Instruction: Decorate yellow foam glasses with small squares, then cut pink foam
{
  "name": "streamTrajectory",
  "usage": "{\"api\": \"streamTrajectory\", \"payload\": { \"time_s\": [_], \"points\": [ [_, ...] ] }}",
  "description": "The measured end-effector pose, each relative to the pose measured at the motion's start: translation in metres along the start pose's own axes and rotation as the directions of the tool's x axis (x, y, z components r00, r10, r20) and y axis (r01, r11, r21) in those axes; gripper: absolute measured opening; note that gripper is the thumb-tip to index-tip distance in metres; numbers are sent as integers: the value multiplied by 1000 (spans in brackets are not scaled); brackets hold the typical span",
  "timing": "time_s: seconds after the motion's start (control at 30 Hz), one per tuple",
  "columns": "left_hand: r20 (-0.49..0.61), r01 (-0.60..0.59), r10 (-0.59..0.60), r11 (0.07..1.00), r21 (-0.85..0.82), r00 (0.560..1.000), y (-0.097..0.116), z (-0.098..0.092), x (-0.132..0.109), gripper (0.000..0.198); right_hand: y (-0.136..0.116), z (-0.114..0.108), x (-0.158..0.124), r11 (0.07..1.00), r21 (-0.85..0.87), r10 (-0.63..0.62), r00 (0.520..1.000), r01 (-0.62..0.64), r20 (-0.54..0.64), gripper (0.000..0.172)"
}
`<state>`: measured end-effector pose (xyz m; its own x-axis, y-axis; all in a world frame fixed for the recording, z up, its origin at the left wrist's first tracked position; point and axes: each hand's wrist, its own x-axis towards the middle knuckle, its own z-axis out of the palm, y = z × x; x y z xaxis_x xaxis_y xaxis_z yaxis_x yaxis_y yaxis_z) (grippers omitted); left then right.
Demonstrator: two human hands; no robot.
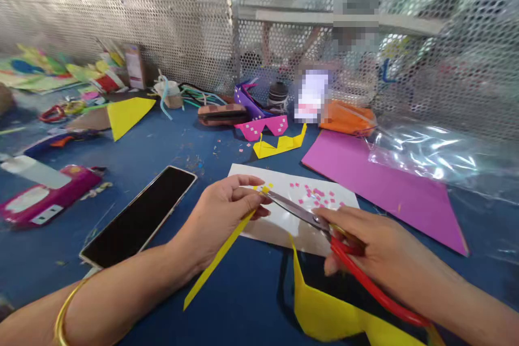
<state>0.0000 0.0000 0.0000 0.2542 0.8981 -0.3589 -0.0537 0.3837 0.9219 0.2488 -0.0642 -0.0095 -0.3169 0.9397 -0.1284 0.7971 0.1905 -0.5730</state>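
Observation:
My left hand (233,205) pinches a narrow yellow paper strip (221,257), whose long end hangs down toward the front. In my right hand (373,238) is a pair of scissors with red handles (365,278). The scissor blades (294,207) reach left, with their tips at the strip's short end beside my left fingertips. Beneath both hands lies a white sheet (279,232) bearing small pink squares (314,193) and a few yellow bits. A yellow glasses-shaped paper cutout (328,308) rests at the front, partly behind my right arm.
A black-screened phone (140,216) lies left of my left hand. Farther back are pink paper glasses (263,127), yellow paper glasses (279,146) and a brown pouch (223,114). A purple sheet (385,189) and clear plastic (441,154) lie right. A perforated metal screen (170,16) closes the back.

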Motion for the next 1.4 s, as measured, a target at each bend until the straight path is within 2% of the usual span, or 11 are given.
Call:
{"api": "streamTrajectory", "payload": {
  "time_s": [0.53,0.83,1.2,1.4],
  "points": [
    [-20,-21,20,999,-46,1000,1,2,-1,20,-3,-1,5,1000,23,-10,999,9,46,40],
    [-7,-11,11,1000,-9,1000,-1,0,-1,20,-7,-3,6,1000,13,-7,999,7,53,23],
    [1,-31,31,999,-16,1000,-1,0,-1,19,-8,-1,5,998,68,-10,998,6,57,22],
    [1,-31,31,999,-15,1000,0,1,-1,18,-12,-1,6,999,-1,40,999,-40,34,29]
  ]
}}
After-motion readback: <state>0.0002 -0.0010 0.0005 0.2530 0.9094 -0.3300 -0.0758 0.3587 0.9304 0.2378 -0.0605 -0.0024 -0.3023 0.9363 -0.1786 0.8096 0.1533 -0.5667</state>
